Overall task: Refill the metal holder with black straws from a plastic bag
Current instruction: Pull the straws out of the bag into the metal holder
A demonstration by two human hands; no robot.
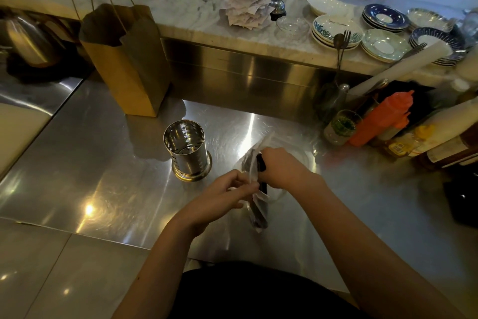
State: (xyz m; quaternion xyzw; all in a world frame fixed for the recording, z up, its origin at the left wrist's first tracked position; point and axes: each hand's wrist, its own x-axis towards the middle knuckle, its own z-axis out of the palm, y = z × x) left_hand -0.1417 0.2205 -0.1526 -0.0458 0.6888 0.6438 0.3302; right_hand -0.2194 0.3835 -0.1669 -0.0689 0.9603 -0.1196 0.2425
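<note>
Steel counter (108,153) gleamed under us; our right hand (280,167) gripped the bundle of black straws (261,163), long axis running toward us, our left hand (225,193) pinching the clear plastic bag (254,211). Just left stood the empty perforated metal holder (187,149), upright, nearer our left hand.

A brown paper bag (129,60) stands near stacked plates (336,31) and sauce bottles (382,119)

Colours and patterns on the steel bench and the marble shelf

The shiny silver perforated metal holder (186,149) shows rows of small holes; the straws (260,163) are black inside a clear whitish plastic bag (254,204); the paper bag (124,60) is plain brown; one squeeze bottle (380,118) is orange; several plates (384,17) have dark blue rims with white centres.
</note>
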